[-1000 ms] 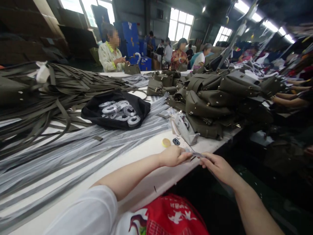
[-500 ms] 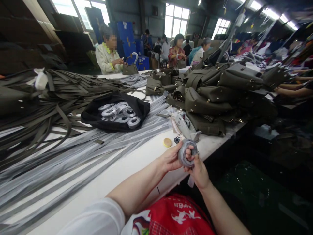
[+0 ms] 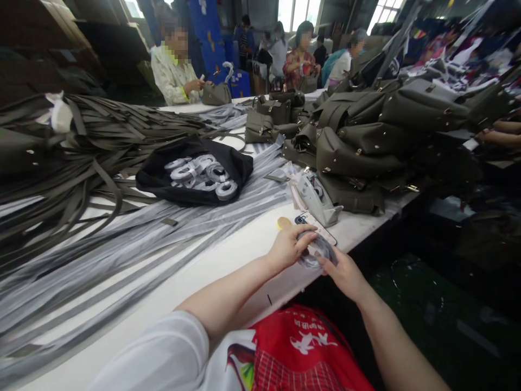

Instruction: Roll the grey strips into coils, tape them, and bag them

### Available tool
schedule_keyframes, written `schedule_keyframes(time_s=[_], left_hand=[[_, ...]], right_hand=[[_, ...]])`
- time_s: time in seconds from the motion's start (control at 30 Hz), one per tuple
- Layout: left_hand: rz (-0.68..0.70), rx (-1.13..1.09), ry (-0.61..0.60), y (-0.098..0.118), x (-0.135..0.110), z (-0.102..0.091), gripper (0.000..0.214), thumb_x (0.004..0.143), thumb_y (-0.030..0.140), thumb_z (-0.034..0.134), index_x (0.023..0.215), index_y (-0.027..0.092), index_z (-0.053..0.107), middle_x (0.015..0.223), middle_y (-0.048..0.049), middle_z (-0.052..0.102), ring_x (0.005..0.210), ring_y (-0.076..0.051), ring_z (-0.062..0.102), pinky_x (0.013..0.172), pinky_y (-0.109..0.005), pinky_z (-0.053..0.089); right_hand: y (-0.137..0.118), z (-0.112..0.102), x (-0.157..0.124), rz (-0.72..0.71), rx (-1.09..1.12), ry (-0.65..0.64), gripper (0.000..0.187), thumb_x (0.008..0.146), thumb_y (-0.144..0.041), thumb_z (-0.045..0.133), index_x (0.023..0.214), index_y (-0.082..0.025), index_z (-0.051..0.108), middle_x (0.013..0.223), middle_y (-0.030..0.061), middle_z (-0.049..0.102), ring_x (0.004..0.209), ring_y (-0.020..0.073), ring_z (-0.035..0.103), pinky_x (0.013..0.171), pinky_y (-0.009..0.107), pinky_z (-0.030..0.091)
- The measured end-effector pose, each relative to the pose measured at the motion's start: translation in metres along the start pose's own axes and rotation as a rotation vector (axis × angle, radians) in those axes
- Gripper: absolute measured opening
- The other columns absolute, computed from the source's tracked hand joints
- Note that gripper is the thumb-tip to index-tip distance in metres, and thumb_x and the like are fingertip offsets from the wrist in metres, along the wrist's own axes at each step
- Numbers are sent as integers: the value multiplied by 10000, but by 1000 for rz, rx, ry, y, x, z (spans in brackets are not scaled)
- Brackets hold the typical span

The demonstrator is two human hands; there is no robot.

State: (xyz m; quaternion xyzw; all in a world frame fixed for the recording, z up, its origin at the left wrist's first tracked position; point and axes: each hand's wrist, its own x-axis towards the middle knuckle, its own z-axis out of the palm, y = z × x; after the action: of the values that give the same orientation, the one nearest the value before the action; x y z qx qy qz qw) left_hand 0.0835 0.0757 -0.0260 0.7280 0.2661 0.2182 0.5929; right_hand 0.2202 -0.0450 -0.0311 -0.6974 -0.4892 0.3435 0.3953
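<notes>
My left hand [image 3: 290, 245] and my right hand [image 3: 344, 273] meet at the near edge of the white table [image 3: 228, 260]. Between them they grip a grey coil of strap [image 3: 315, 251], wound into a flat roll. The left fingers curl over its top. From below, the right thumb and fingers pinch it. Just behind the coil lies a phone [image 3: 303, 220] on the table, and a small yellow disc [image 3: 283, 222] sits beside it.
Long grey strips [image 3: 122, 244] fan across the table. A black bag [image 3: 195, 174] holds several finished grey coils. Olive straps [image 3: 81, 141] pile at the left, olive handbags [image 3: 358, 146] at the right. Other people work at the far end.
The strap was stretched between my hands, then wound into a coil held upright. Now the coil lies flatter and lower at the table edge, still held by both hands.
</notes>
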Motion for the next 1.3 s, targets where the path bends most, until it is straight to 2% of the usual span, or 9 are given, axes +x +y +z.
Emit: schedule_keyframes(time_s=[0.13,0.37,0.53,0.63,0.7,0.8,0.97,1.17,1.3], left_hand=[[-59,-121,255,-14,-9,14,418,957,429,408,1150,143,644,1051,-80,685,901,-173,616,869,-288,478],[-66,-109,-160,-25,-46,4,413,950,454,409,1089,147,648,990,-56,682,893,-164,594,869,-287,471],[-205,-5,-119,-40,-79,-1,370,917,472,458,927,154,645,820,-26,649,747,-141,546,726,-246,459],[-262,-30,-123,-54,-95,-1,385,909,499,445,862,160,622,717,7,571,677,-126,471,662,-231,422],[-278,-56,-153,-61,-100,-2,382,902,504,445,837,168,614,674,27,505,652,-119,420,629,-224,391],[-305,-99,-180,-68,-98,-3,351,887,482,465,810,175,617,653,38,455,644,-117,391,599,-224,358],[-340,-144,-144,-73,-90,-9,319,867,448,483,855,178,653,661,35,486,656,-123,420,623,-232,377],[-339,-136,-119,-76,-88,-16,360,883,460,465,913,176,683,627,33,498,616,-121,422,634,-233,404],[-343,-145,-141,-75,-86,-18,351,895,415,453,946,160,690,671,19,554,630,-118,454,628,-219,414]], right_hand=[[4,4,0,39,-31,56,462,860,-555,565,1100,-162,600,920,87,713,809,247,664,683,319,517],[-2,2,-4,81,20,-446,338,858,-466,611,1006,-165,651,772,16,675,622,170,581,551,250,446],[-1,38,-11,115,128,-634,294,861,-401,594,1019,-167,675,850,15,701,670,164,593,563,232,445],[-1,39,7,76,-80,-789,207,838,-357,622,912,-187,712,784,-13,708,676,158,609,607,229,462],[-4,29,38,59,-319,-664,259,893,-382,544,845,-192,713,753,-5,714,666,158,629,613,229,478],[-12,14,104,60,-588,-278,406,983,-385,337,986,-180,687,931,73,733,789,191,675,680,265,511],[-17,21,183,91,-929,8,302,880,-221,501,1089,-95,678,1066,239,691,1015,330,658,855,395,469],[-17,30,188,81,-1188,57,278,877,-112,462,843,-90,737,828,241,719,795,313,713,690,376,484],[-27,22,167,2,-1264,70,349,951,-209,387,931,-109,721,919,212,708,813,301,687,668,367,457]])
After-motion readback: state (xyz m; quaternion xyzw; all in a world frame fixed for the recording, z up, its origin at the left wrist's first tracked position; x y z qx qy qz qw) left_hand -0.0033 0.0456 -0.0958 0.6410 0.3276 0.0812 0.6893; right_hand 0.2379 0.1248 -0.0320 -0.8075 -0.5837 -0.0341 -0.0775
